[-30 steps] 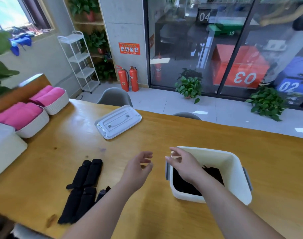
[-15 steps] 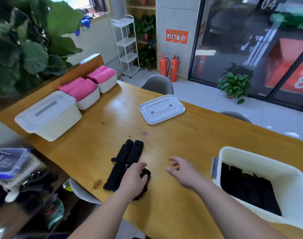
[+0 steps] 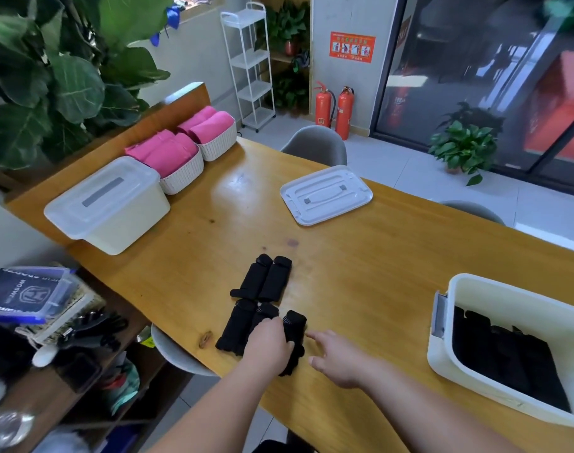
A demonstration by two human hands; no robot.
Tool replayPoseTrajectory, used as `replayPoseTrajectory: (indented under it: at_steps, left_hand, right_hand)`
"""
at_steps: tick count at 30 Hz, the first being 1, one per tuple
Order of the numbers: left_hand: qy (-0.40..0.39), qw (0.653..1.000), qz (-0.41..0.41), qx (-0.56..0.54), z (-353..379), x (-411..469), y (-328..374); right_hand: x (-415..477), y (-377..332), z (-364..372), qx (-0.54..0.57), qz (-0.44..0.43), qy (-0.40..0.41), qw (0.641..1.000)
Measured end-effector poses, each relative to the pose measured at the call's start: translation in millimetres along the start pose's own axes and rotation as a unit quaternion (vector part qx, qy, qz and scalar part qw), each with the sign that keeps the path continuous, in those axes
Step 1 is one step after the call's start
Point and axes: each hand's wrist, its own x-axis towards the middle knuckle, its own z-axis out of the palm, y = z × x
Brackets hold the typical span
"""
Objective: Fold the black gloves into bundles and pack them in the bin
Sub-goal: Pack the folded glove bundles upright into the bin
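Near the edge of the tan wooden table (image 3: 360,273), the left hand (image 3: 269,349) curls round limp black knit gloves (image 3: 238,326); the right hand (image 3: 339,362) is spread beside them (empty). A hasty pull could sweep neighbours off.

Black gloves (image 3: 266,308) lie on the honey-yellow table (image 3: 360,256), pink cloths (image 3: 181,145) upper left, cream bin (image 3: 514,348) lower right, red extinguishers (image 3: 334,107) top centre.

Orange-brown wooden worktop (image 3: 377,273), glossy. Near the front edge, black gloves (image 3: 269,282) in a loose group. At the right end, open white bin (image 3: 520,305) holding black bundles (image 3: 507,361). Farther back, loose white lid (image 3: 326,195). Along the left, lidded cream box (image 3: 115,210) touching two white baskets (image 3: 182,174) of pink cloth (image 3: 168,152).
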Motion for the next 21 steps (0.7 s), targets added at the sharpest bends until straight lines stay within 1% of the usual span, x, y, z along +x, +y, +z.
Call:
replayPoseTrajectory:
  at_steps: [2, 4, 12, 14, 18, 21]
  left_hand:
    - [-0.01, 1.0, -0.005, 0.004, 2.8, 2.0, 4.5]
    - [-0.014, 1.0, -0.016, -0.015, 6.2, 4.0, 7.0]
    - [-0.057, 0.987, -0.016, -0.152, 10.0, 6.5, 21.9]
    - [-0.077, 0.975, -0.009, -0.206, 7.9, 7.2, 28.3]
    - [-0.101, 0.945, 0.016, -0.311, -3.6, 9.4, 50.5]
    - [-0.113, 0.909, 0.04, -0.4, -18.2, 11.2, 78.2]
  right_hand:
    - [1.5, 1.6, 0.9, 0.01, 0.006, -0.002, 1.0]
    - [1.5, 5.4, 0.9, 0.018, 0.01, -0.002, 1.0]
    - [-4.9, 31.7, -4.2, 0.075, 0.03, 0.034, 0.996]
    - [-8.4, 35.6, -11.2, 0.1, 0.028, 0.051, 0.993]
    - [-21.8, 38.8, -32.6, 0.165, 0.02, 0.111, 0.98]
    - [-39.3, 38.1, -55.2, 0.199, 0.01, 0.183, 0.963]
